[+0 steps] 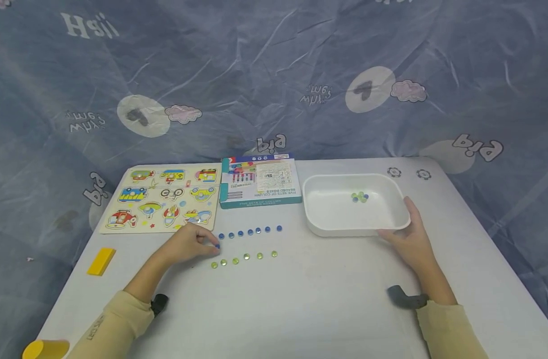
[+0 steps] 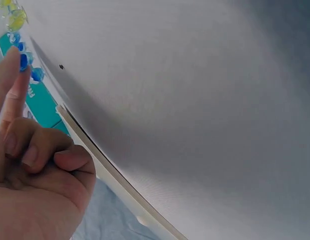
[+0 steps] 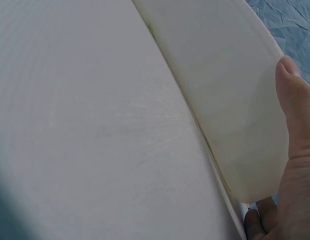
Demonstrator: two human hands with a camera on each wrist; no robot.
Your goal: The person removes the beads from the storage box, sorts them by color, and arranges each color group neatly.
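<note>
My left hand [image 1: 190, 244] pinches a blue bead [image 1: 217, 246] between thumb and forefinger, low over the table at the left end of two rows. In the left wrist view this blue bead [image 2: 23, 62] shows at the fingertips, the other fingers curled in. Just behind it runs a row of several blue beads [image 1: 250, 232]; nearer me lies a row of several yellow-green beads [image 1: 235, 261]. A white tray [image 1: 318, 228] stands on the right, holding a small cluster of green and blue beads [image 1: 360, 197]. My right hand [image 1: 410, 239] grips its near right corner, thumb along the near wall [image 3: 235, 100].
A wooden vehicle puzzle board [image 1: 166, 199] lies at the back left, beside a teal-and-white box [image 1: 260, 182]. A yellow block [image 1: 101, 261] lies at the left edge, and a yellow cylinder [image 1: 45, 349] near the front left corner. A patterned cloth [image 1: 274, 89] hangs behind the table.
</note>
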